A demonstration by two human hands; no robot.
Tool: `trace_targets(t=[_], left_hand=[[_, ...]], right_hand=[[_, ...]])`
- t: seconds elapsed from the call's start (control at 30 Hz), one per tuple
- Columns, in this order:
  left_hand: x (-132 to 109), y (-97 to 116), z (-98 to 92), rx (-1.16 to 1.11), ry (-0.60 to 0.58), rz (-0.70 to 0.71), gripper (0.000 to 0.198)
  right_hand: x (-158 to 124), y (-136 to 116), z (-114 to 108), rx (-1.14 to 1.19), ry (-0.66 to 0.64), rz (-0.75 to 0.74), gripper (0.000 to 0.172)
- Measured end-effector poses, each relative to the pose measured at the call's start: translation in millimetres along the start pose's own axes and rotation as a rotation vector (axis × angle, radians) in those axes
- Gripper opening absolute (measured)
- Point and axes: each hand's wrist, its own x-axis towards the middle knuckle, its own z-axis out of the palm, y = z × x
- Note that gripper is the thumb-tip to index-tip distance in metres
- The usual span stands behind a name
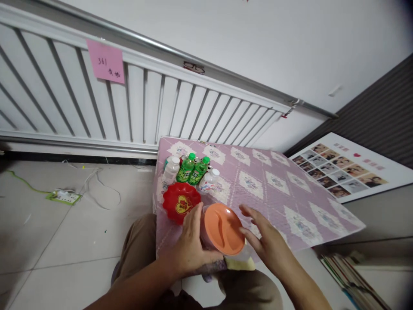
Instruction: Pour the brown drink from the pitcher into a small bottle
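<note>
My left hand (190, 247) is wrapped around the side of a see-through plastic container with a round orange lid (225, 229). The lid sits on top, tilted toward me, with a curved ridge across its middle. My right hand (263, 234) is at the lid's right side, fingers apart and curved, with the thumb tip at its edge; whether it touches is hard to tell. A red scalloped plate (181, 203) with a gold heart print lies beside my left hand. Behind it stand two green-capped bottles (193, 170) and white-capped bottles (209, 181).
A purple patterned cloth (248, 172) covers the table against a white radiator (180, 103) bearing a pink note (106, 61). A yellow cloth-like piece (239, 263) lies at the near edge. A photo board (345, 168) leans right; a power strip (64, 196) is on the floor.
</note>
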Motion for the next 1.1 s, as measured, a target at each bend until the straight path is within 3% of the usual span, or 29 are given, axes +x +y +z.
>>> trace_targets(t=[0.1,0.2,0.37,0.53,0.67,0.8,0.9,1.0,1.1], left_hand=[[2,3,-4.6,0.067,0.002,0.053,0.121],[5,0,-6.9,0.187,-0.019,0.155,0.111],[11,-9,-10.9,0.374,0.003,0.271,0.107],[10,-11,-11.3,0.381,0.000,0.271,0.107],[3,-14,-6.4,0.257,0.041,0.209,0.117],[-4,-19,2.3,0.142,0.018,0.045,0.121],[-5,-20,9.4,0.070,-0.029,-0.023,0.119],[-4,-14,14.2,0.005,-0.019,-0.035,0.118],[-2,-6,15.6,-0.026,-0.007,-0.045,0.121]], right_hand=[[-32,13,15,0.137,0.212,0.221,0.043],[-63,19,41,0.304,0.313,0.357,0.032],[-85,10,74,0.433,0.259,0.444,0.032],[-86,5,84,0.502,0.211,0.465,0.032],[-85,7,79,0.487,0.276,0.444,0.034],[-69,-6,52,0.254,0.419,0.393,0.030],[-45,-25,28,0.154,0.305,0.243,0.019],[-19,-41,14,0.102,0.173,0.108,0.020],[0,-51,12,-0.050,0.054,0.108,0.024]])
